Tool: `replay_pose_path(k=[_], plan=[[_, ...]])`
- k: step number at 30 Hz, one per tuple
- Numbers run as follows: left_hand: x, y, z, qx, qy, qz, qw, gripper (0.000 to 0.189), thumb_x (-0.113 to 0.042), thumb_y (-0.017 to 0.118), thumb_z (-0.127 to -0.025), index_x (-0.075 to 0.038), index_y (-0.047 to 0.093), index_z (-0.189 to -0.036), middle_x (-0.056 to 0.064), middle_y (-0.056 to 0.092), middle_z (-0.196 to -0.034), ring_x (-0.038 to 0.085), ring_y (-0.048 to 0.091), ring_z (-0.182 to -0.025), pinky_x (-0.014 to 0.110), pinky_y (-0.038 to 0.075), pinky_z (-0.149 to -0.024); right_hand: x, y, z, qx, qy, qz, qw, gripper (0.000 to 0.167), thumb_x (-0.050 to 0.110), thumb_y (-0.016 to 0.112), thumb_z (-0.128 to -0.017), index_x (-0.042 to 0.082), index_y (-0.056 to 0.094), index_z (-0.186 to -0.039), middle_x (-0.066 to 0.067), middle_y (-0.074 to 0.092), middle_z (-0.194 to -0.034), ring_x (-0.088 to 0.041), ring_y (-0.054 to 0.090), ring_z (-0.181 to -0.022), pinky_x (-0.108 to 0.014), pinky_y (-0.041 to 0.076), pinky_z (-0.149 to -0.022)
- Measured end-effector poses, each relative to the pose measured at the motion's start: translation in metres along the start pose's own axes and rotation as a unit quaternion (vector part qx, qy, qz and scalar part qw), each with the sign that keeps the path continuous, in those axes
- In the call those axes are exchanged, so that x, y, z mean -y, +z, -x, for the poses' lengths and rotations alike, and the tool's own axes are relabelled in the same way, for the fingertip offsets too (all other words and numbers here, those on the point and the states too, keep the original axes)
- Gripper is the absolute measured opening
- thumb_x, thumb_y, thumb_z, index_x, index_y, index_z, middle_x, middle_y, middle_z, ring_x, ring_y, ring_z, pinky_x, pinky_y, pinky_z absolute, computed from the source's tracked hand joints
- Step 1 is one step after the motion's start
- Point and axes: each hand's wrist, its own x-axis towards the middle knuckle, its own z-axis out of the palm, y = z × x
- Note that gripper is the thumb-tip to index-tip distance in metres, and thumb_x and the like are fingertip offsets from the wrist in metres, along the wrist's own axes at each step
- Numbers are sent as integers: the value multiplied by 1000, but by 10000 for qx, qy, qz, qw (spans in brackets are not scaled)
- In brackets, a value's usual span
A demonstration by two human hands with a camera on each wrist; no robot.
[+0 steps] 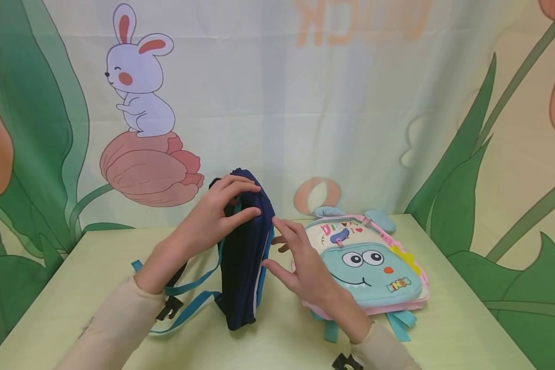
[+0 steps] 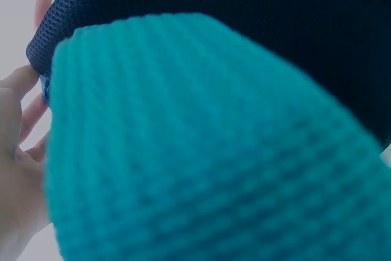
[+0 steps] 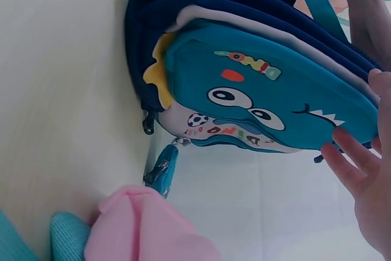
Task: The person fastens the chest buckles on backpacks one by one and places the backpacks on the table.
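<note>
Navy backpack (image 1: 246, 277) stands held by the arched left grip (image 1: 222, 205), the right grip (image 1: 305, 267) unclenched and extended alongside.

A pale printed curtain (image 1: 240, 103) hangs in soft folds behind a light yellow-green table (image 1: 287, 341) at 6 o'clock, its artwork showing a white rabbit (image 1: 141, 97) at 10 o'clock atop a pink tulip (image 1: 143, 177), orange lettering (image 1: 342, 20) at 1 o'clock, and green leaves (image 1: 458, 169) at 3 o'clock
</note>
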Motion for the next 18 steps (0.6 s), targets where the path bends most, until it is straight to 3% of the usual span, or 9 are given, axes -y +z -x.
replay_pose_path(k=[7,18], plan=[[-1,8,-5,-54,26,-33,10000,41,-24,72,-92,-12,62,-130,8,54,-136,24,51,-122,42,53,-93,-1,-4,-3,-286,137,-165,9994,75,36,65,-94,6,29,-153,-17,38,-144,-24,67,-105,-32,58,-83],[-4,22,-11,-281,99,-152,9994,41,-27,74,-90,-11,64,-126,7,57,-130,22,53,-117,38,54,-88,-2,-5,0,-534,533,-60,9971,89,6,81,-81,9,29,-153,-15,36,-144,-27,65,-107,-34,59,-81]])
